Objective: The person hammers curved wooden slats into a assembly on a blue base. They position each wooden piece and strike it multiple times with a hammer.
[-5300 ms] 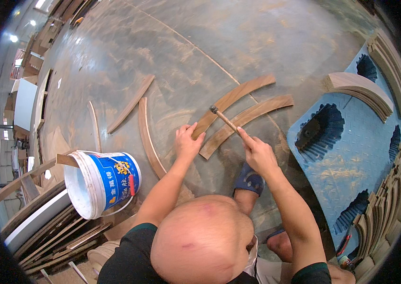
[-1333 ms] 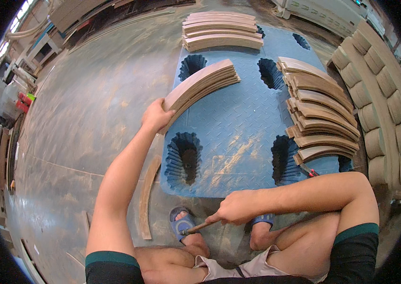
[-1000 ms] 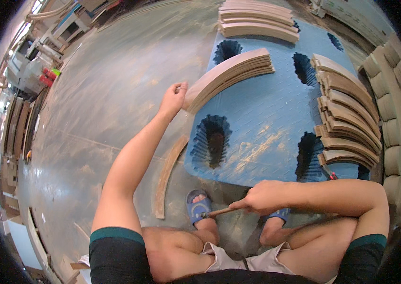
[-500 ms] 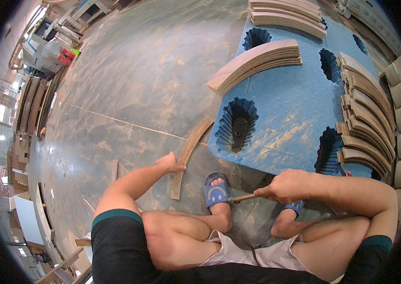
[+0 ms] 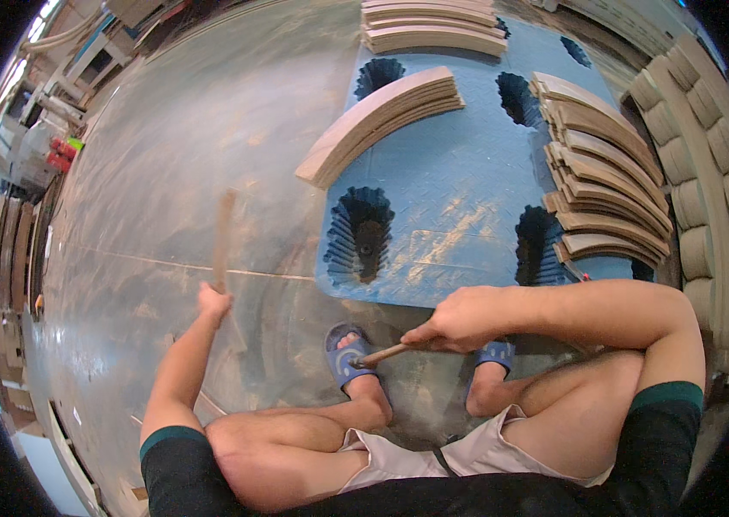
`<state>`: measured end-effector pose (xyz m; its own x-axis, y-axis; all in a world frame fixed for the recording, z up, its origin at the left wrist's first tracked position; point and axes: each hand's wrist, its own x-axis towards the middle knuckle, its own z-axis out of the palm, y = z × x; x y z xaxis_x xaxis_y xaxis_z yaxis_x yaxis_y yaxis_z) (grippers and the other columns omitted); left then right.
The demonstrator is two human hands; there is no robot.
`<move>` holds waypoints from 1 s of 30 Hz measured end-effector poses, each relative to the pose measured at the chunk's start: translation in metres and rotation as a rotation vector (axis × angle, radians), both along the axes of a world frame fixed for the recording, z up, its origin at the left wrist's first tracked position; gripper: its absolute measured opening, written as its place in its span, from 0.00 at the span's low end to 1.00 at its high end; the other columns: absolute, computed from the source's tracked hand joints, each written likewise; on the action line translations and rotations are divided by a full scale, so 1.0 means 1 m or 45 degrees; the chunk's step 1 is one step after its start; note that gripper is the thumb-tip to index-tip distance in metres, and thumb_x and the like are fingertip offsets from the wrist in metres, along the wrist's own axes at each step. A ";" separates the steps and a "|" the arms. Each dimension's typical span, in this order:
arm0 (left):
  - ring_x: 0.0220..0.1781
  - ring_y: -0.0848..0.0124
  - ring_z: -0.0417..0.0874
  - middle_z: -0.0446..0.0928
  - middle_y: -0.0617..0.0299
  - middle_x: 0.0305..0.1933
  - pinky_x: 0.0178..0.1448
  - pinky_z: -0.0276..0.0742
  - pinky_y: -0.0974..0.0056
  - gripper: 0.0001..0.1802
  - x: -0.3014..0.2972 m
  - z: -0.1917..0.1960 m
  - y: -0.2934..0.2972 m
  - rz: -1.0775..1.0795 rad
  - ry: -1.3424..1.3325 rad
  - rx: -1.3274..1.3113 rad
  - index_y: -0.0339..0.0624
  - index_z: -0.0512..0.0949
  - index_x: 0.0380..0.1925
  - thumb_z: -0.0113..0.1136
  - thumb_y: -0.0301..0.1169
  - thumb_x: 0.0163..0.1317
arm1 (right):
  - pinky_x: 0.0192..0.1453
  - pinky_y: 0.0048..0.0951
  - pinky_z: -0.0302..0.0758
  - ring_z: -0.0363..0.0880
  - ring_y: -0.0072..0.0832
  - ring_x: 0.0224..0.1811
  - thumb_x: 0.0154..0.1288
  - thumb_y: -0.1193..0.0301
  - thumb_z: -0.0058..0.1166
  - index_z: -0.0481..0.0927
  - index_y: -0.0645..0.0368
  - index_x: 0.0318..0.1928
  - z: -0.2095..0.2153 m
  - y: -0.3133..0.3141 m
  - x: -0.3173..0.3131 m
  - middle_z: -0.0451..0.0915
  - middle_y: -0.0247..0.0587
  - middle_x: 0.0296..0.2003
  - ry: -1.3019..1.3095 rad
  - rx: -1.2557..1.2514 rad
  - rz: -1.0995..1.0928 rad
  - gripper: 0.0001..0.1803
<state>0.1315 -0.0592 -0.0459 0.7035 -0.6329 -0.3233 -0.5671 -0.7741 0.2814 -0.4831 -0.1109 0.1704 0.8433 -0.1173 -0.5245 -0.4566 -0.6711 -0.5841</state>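
Observation:
My left hand (image 5: 212,302) grips one end of a curved wooden strip (image 5: 224,239), blurred, standing up from the grey floor at the left. My right hand (image 5: 459,317) holds a thin wooden-handled tool (image 5: 379,354) low in front of me, its tip over my left foot in a blue sandal (image 5: 347,356). A blue plastic pallet (image 5: 459,198) lies just beyond my feet. On it rests a stack of curved wooden pieces (image 5: 379,123) near its left edge.
More curved wooden pieces are stacked at the pallet's right side (image 5: 601,202) and far end (image 5: 431,24). Rows of curved blocks (image 5: 709,172) line the right edge. Racks and boards (image 5: 11,258) stand along the left. My knees fill the bottom.
My left hand left the stack on the pallet, dropped to the floor and took the curved strip, which is now lifted. The view swung left, then back. The right hand kept the tool.

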 end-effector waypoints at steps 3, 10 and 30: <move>0.61 0.39 0.86 0.80 0.41 0.58 0.63 0.86 0.40 0.29 0.032 0.023 -0.023 -0.236 -0.486 -0.400 0.41 0.74 0.56 0.78 0.29 0.57 | 0.54 0.64 0.85 0.91 0.61 0.49 0.81 0.55 0.58 0.81 0.39 0.74 0.004 -0.007 -0.002 0.91 0.57 0.46 -0.088 -0.055 -0.034 0.25; 0.65 0.38 0.82 0.76 0.46 0.63 0.63 0.85 0.37 0.23 -0.041 0.119 -0.081 -0.486 -0.820 -0.447 0.46 0.74 0.59 0.67 0.24 0.65 | 0.54 0.64 0.85 0.91 0.62 0.48 0.81 0.56 0.58 0.79 0.43 0.75 0.006 -0.016 -0.009 0.91 0.59 0.46 -0.016 -0.169 -0.167 0.26; 0.43 0.53 0.93 0.90 0.48 0.39 0.51 0.87 0.50 0.17 -0.017 0.040 -0.076 -0.151 -0.049 -0.393 0.36 0.84 0.43 0.75 0.26 0.52 | 0.59 0.59 0.85 0.90 0.60 0.53 0.78 0.58 0.64 0.84 0.46 0.72 0.034 -0.040 -0.014 0.91 0.59 0.50 -0.108 -0.095 -0.437 0.25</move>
